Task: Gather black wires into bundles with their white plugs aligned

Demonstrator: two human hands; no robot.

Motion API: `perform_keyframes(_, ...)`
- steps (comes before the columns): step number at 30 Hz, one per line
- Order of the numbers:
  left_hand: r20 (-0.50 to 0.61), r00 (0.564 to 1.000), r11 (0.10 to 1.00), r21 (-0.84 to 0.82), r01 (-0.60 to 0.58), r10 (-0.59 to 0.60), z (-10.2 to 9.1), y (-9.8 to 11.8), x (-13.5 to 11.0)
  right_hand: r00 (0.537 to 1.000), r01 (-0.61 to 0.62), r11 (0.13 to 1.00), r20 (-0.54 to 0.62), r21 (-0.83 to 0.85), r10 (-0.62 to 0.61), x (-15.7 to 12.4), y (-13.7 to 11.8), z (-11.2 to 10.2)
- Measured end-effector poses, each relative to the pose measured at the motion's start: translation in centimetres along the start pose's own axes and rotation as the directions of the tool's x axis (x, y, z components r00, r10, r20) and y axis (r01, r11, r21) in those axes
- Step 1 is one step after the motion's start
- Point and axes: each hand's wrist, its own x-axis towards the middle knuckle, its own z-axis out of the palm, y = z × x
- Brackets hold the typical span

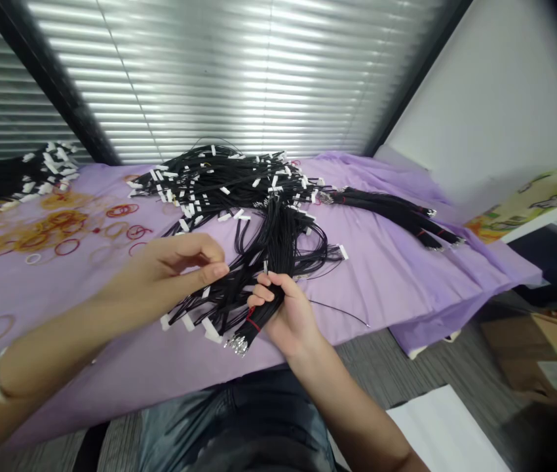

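My right hand is wrapped round a thick bundle of black cables, above the near part of the table. A red rubber band circles the bundle close to its lower end, where bare metal terminals stick out. To the left, my left hand has its thumb and curled fingers drawn together in a pinch. Whether a thin cable lies between those fingertips is hidden. Loose black cables with white connectors lie under and beside the held bundle.
Behind lies a large heap of black cables with white connectors. Banded cable bundles rest at the right, and another pile at the far left. Rubber bands are scattered over the purple cloth. Window blinds stand behind the table.
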Motion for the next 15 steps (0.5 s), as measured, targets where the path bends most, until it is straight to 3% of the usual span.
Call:
perform_keyframes(3,0.109,0.994,0.991,0.132,0.007,-0.022,0.7,-0.3,-0.7,1.0,0.002,1.0,0.03,-0.019,-0.001,0.1,0.0,-0.2)
perform_keyframes(6,0.209,0.978,0.97,0.233,-0.074,0.024,2.5,-0.8,-1.8,0.997,-0.024,0.997,0.072,-0.07,0.029,0.3,0.0,-0.5)
perform_keyframes(10,0.226,0.97,0.929,0.33,-0.167,0.094,4.1,-1.3,-2.7,0.996,-0.045,0.994,0.077,-0.098,0.053,0.5,-0.1,-0.9)
perform_keyframes(15,0.208,0.97,0.937,0.294,-0.187,0.128,4.9,-1.7,-3.3,0.998,-0.009,0.996,0.056,-0.091,0.014,0.4,0.1,-0.8)
